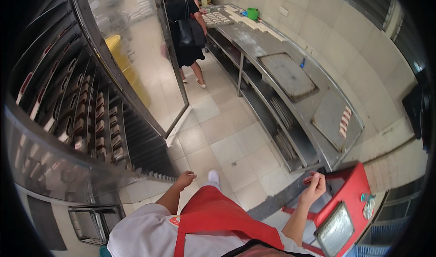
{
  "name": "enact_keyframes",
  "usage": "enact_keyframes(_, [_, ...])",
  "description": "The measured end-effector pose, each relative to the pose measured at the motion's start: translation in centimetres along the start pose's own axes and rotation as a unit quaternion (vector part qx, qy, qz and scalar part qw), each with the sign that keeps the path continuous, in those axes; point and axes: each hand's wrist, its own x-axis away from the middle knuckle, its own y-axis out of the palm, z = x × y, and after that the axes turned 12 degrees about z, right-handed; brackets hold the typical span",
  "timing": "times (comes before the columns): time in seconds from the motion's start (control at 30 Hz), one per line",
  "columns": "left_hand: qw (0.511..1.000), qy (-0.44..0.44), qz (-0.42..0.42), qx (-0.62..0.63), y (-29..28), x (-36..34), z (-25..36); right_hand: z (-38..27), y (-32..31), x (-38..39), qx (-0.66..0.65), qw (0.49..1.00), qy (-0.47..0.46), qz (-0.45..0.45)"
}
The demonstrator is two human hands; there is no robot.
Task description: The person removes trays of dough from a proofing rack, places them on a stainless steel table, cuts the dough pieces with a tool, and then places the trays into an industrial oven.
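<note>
My left hand (185, 180) hangs in the air at the lower middle, beside the tall metal rack (145, 143). Its fingers are loosely bent and apart, with nothing visible in them. On the right, my right hand (314, 187) is raised near the red table (347, 186), fingers half curled, and I see nothing held. A rectangular, shiny silver tray (335, 230) lies on that table, close to my right forearm. Rows of small filled pastries (100, 116) sit on the rack's shelves at left.
A long steel counter (247, 44) runs along the right wall, bearing a baking tray (287, 74) and another tray (329, 121) with pastries. A person in black (184, 30) stands at its far end. A glass door (175, 62) and yellow bin (127, 66) are at left.
</note>
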Motion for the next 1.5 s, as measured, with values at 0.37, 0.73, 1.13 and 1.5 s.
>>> enact_keyframes(0.37, [0.982, -0.177, 0.026, -0.054, -0.4, -21.1, 4.9, 3.6, 31.9, -7.7, 0.042, 0.939, -0.176, -0.294])
enact_keyframes(0.73, [0.977, 0.011, 0.046, 0.205, -8.2, -43.6, 36.3, 8.7, 61.1, -15.7, -0.014, 0.880, -0.183, -0.437])
enact_keyframes(1.13, [0.973, 0.146, 0.070, 0.163, -10.5, -70.5, 63.0, 20.5, 90.7, -28.9, -0.041, 0.871, -0.166, -0.461])
enact_keyframes(1.5, [0.976, -0.114, 0.142, -0.119, -8.8, -65.5, 40.2, 20.7, 112.2, -31.1, -0.168, 0.781, 0.000, -0.602])
